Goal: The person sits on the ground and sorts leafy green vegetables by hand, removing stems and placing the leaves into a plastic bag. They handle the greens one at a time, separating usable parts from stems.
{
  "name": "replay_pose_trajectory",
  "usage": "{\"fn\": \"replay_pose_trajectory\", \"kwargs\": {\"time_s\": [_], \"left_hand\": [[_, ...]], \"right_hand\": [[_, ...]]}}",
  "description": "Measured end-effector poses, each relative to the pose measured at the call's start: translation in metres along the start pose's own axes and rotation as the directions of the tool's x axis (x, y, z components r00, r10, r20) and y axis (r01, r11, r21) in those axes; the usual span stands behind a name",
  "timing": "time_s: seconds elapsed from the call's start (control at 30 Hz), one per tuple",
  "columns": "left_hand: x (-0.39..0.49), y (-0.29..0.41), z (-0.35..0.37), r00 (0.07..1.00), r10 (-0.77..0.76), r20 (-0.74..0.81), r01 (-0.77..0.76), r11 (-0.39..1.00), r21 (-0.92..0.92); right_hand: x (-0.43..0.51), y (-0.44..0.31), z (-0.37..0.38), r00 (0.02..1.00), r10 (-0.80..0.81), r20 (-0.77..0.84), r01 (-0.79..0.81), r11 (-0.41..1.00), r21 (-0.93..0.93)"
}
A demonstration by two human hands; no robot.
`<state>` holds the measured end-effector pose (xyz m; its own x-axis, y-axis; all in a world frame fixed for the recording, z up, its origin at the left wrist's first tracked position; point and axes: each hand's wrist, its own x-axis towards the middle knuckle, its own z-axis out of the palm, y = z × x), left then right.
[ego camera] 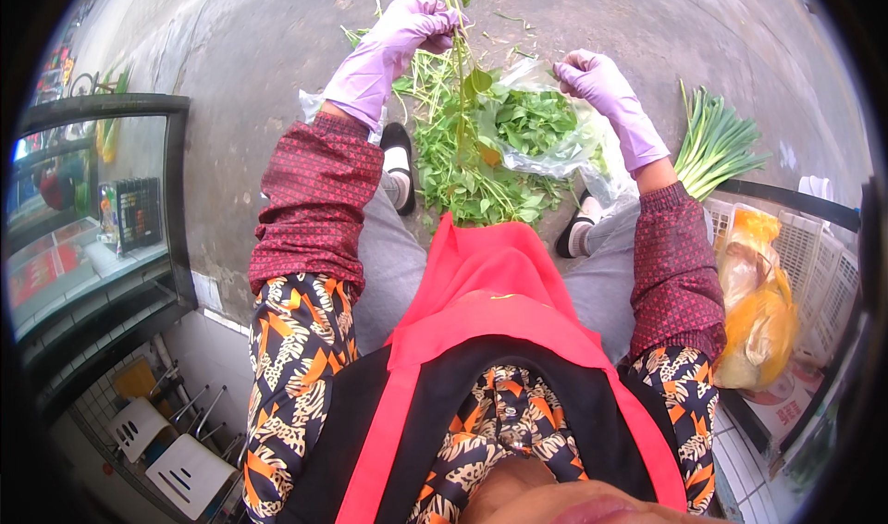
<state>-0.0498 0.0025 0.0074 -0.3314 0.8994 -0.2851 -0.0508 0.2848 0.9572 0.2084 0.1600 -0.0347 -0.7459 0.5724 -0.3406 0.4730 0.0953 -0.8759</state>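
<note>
My left hand [416,28], in a lilac rubber glove, grips a long leafy green stem [459,73] that dangles above the ground. My right hand [600,90], gloved the same way, is raised over a clear plastic bag [534,161]. Its fingers are pinched together with a dark speck at the tips; whether they hold a leaf is too small to tell. Picked green leaves [533,120] lie inside the open bag. A spread pile of leafy stems [458,184] covers the ground between my feet.
A bunch of scallions [718,139] lies on the right. Beside my right arm are white plastic crates [822,274] and a yellow plastic bag [760,316]. A black-framed glass window [177,198] stands on the left, with white chairs [187,472] below. Stem scraps [513,19] litter the concrete.
</note>
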Motion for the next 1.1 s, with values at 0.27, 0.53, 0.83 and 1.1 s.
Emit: {"fn": "replay_pose_trajectory", "kwargs": {"time_s": [0.27,0.53,0.83,1.1], "left_hand": [[0.000,0.000,-0.010,0.999,0.030,-0.033,-0.031,0.998,-0.049],[-0.003,0.003,-0.004,1.000,0.009,-0.010,-0.009,0.999,-0.041],[0.004,0.000,0.000,0.998,-0.006,-0.068,0.004,1.000,-0.026],[0.010,-0.002,0.010,0.996,-0.016,-0.090,0.005,0.992,-0.123]], "right_hand": [[-0.001,0.042,0.024,0.991,-0.119,0.058,0.120,0.632,-0.766],[0.002,0.028,0.021,0.999,0.019,0.046,0.019,0.713,-0.701],[-0.013,-0.004,0.035,0.932,-0.362,-0.028,0.359,0.930,-0.081],[-0.020,-0.014,0.064,0.763,-0.647,-0.019,0.620,0.739,-0.263]]}}
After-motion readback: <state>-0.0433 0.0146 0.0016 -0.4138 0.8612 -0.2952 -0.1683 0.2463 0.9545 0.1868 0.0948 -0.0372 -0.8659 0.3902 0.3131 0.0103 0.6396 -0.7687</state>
